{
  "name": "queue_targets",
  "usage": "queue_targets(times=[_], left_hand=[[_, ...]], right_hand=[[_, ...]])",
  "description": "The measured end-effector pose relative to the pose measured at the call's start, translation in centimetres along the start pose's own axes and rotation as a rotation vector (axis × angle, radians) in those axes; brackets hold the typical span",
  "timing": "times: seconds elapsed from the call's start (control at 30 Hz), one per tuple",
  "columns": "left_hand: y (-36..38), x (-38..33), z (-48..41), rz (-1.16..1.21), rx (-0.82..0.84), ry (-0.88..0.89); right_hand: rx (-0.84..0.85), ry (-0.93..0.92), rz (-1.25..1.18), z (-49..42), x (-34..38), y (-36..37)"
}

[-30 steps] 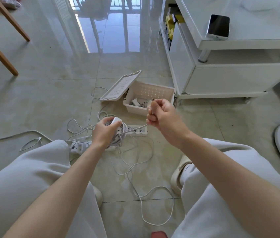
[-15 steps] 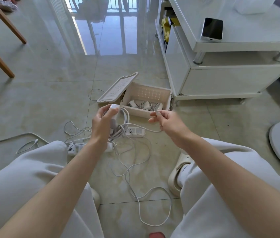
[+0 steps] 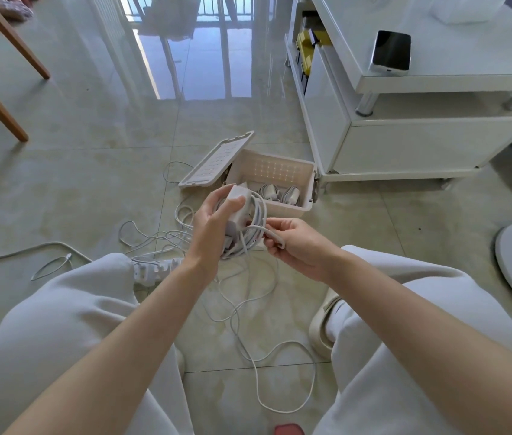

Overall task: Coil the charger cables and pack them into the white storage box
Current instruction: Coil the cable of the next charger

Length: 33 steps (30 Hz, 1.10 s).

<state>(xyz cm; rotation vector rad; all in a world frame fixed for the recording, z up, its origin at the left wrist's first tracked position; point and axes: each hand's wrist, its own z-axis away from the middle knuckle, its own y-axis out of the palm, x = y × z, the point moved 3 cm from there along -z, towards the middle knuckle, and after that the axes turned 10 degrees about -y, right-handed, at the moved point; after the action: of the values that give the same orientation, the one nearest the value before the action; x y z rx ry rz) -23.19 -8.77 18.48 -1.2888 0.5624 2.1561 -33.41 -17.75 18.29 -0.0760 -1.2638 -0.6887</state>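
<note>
At the far left, two slanted wooden legs [image 3: 0, 98] are seen on the tiled floor. Below them a thin white cable [image 3: 13, 254] is laid loose, well apart from the box. Beside the left knee a white power strip [image 3: 157, 270] is partly hidden by the trouser leg.

In the middle, a white charger adapter [image 3: 238, 210] is grasped by the left hand [image 3: 212, 229]: the thumb is pressed on its upper face and the other fingers are curled behind it. A bundle of cable loops [image 3: 258, 221] is held against the adapter in the same grasp. A stretch of this cable is pinched by the right hand [image 3: 298, 248] between the thumb and the bent fingers, just beside the bundle. Below the hands the uncoiled cable [image 3: 280, 356] is spread on the floor between the knees in wide loose curves.

Just behind the hands the white storage box [image 3: 292, 211] is placed on the floor, with its lid [image 3: 217, 160] opened and tilted to the left. Several coiled chargers [image 3: 280, 193] are already laid inside it.

To the right of the box a white low cabinet [image 3: 405, 139] is found, and a phone [image 3: 391, 53] is laid flat on its top. A beige slipper [image 3: 322, 321] is worn on the right foot.
</note>
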Motion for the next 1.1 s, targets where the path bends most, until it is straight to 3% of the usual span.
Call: queue_targets(times=[0.17, 0.37, 0.5, 0.67, 1.0, 1.1], left_hand=[[0.0, 0.2, -0.5, 0.009, 0.014, 0.001], [0.7, 0.7, -0.4, -0.034, 0.053, -0.056], [0.8, 1.0, -0.3, -0.01, 0.093, -0.125], [0.9, 0.6, -0.3, -0.069, 0.099, -0.115], [1.3, 2.2, -0.2, -0.178, -0.009, -0.018], [1.3, 2.2, 0.1, -0.354, -0.05, 0.058]], right_hand=[[-0.096, -0.069, -0.018, -0.1, 0.1, -0.1], [-0.217, 0.015, -0.263, -0.2, -0.1, -0.9], [-0.208, 0.101, -0.422, 0.0, -0.5, -0.7], [-0.156, -0.037, -0.45, -0.2, 0.3, -0.3], [-0.091, -0.081, 0.032, 0.5, -0.1, 0.0], [-0.108, -0.184, 0.481, 0.1, -0.1, -0.5]])
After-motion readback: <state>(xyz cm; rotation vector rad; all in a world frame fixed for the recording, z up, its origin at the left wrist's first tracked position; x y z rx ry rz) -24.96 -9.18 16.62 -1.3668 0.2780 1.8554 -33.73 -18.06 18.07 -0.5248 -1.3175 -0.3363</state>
